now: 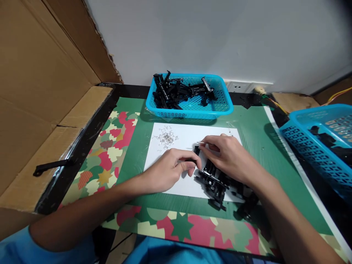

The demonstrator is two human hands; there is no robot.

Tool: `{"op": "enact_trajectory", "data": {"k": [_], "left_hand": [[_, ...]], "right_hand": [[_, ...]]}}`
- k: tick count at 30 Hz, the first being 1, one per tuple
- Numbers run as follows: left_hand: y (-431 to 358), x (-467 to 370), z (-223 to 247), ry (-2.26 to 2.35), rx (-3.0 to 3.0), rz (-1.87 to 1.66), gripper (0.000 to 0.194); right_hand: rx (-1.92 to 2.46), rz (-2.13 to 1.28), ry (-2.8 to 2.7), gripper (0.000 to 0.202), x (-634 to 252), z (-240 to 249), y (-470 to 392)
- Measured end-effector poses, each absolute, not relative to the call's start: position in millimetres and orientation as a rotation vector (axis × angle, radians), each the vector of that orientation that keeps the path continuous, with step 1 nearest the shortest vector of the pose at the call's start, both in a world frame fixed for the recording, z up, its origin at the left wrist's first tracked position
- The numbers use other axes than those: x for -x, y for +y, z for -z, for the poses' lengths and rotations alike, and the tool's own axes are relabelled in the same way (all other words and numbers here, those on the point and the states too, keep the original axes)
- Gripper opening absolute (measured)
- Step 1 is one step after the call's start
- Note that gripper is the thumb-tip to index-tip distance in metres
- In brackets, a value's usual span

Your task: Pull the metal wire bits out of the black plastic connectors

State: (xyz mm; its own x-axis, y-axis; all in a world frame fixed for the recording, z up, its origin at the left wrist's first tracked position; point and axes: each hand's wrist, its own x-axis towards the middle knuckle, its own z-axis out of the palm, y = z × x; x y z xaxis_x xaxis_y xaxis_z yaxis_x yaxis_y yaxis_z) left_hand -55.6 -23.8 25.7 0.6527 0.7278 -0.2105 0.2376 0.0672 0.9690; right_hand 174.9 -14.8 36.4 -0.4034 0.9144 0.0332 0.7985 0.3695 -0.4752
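My left hand (176,167) pinches a small black plastic part (196,150) above the white sheet (156,157). Beside it, my right hand (224,152) holds a thin metal tool (202,142), its tip pointing left just over the part's upper end. Several black plastic parts (213,183) lie in a heap below my right hand, partly hidden by it and the forearm. Small thin metal pieces (167,138) are scattered in a pile on the sheet's upper left.
A blue basket (189,114) of black parts stands at the back. Another blue basket (310,146) is at the right edge. A lone black part (52,167) lies on cardboard at the left. Wall sockets (238,87) sit behind the table.
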Motion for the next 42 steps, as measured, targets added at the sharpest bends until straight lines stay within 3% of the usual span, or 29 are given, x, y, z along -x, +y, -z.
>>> {"op": "enact_trajectory", "data": {"k": [29,42], "left_hand": [[-22,58,-26,0.829,-1.43,-0.434,0.02],[-22,57,-27,0.838,-1.44,-0.437,0.021]], "right_hand": [[1.275,-0.32,-2.472,0.031,-175,-20,-15],[1.433,-0.435,-2.321,0.03,-197,-40,-10]]}}
